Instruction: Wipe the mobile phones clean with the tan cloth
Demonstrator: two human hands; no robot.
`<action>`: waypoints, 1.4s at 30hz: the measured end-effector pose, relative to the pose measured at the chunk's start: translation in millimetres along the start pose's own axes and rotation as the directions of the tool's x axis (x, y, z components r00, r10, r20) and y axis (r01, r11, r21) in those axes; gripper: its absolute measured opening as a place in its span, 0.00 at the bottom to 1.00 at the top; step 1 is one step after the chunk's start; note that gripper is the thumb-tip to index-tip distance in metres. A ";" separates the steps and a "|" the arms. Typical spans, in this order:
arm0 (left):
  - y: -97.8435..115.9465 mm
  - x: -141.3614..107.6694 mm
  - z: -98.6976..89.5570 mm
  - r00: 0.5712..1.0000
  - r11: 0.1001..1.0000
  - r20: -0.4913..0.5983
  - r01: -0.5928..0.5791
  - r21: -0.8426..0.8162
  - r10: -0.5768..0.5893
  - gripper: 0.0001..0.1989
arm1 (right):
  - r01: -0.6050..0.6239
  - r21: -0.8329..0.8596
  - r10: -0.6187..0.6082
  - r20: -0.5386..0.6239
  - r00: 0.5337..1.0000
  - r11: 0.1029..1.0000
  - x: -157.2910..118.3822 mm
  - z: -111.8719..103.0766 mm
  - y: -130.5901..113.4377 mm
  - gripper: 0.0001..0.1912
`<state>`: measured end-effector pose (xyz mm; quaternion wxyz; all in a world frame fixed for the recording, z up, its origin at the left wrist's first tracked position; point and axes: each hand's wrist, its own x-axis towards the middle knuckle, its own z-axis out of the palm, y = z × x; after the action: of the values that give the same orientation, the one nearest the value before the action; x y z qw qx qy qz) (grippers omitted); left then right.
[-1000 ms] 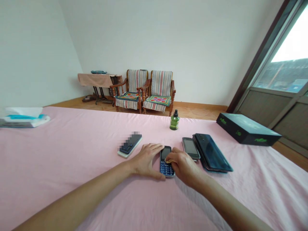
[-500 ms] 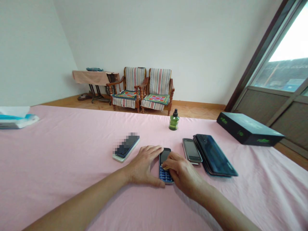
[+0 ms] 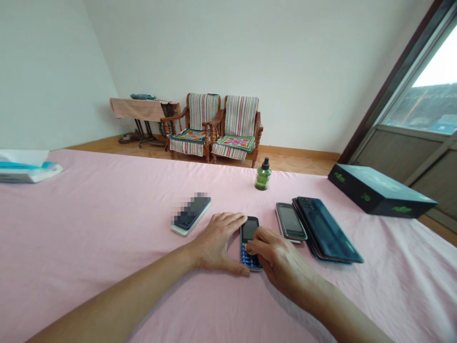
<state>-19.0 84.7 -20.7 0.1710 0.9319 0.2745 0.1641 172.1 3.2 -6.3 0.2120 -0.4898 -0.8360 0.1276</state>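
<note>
A keypad phone [image 3: 250,229] with a dark screen and blue keys lies face up on the pink cloth. My left hand [image 3: 213,244] steadies it from the left, fingers at its top edge and thumb at its bottom edge. Over the keys, my right hand [image 3: 274,253] is closed, fingertips pinching a small yellowish piece, probably cloth, that is mostly hidden. To the left, a dark keypad phone [image 3: 195,210] rests on a white one, partly pixelated. At the right are a grey touchscreen phone [image 3: 292,221] and a stack of larger dark blue phones [image 3: 324,229].
A green bottle [image 3: 263,176] with a black top stands behind the phones. The black box [image 3: 382,189] sits at the right, and a tissue pack [image 3: 34,172] at the far left. Two wooden armchairs [image 3: 241,121] and a covered sewing table [image 3: 143,109] stand by the wall.
The whole view has shifted slightly, so things appear a little further right and higher. My right fingertips still work on the keys, with less of the yellowish piece showing.
</note>
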 end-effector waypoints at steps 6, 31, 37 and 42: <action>0.7 0.4 -0.5 1.000 1.000 0.005 -0.001 -0.005 0.001 0.53 | -0.003 -0.003 0.003 -0.023 1.000 1.000 -1.9 2.1 0.5 0.16; 1.0 0.4 0.6 0.999 0.999 0.008 0.047 0.005 -0.047 0.57 | -0.061 0.037 0.061 -0.009 0.998 0.997 -4.8 -3.7 -7.0 0.15; 2.5 0.4 0.1 0.998 0.998 0.015 0.060 0.014 -0.060 0.58 | -0.109 0.067 0.109 -0.001 0.994 0.992 -9.2 -8.8 -2.6 0.16; 2.6 0.7 -0.4 0.999 0.999 0.007 0.053 0.005 -0.053 0.57 | -0.093 0.087 0.094 -0.002 0.996 0.992 -7.7 -7.0 -5.1 0.16</action>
<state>-17.4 83.1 -19.2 0.1738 0.9254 0.2988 0.1554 174.9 -6.0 0.2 0.2294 -0.5190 -0.8052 0.1722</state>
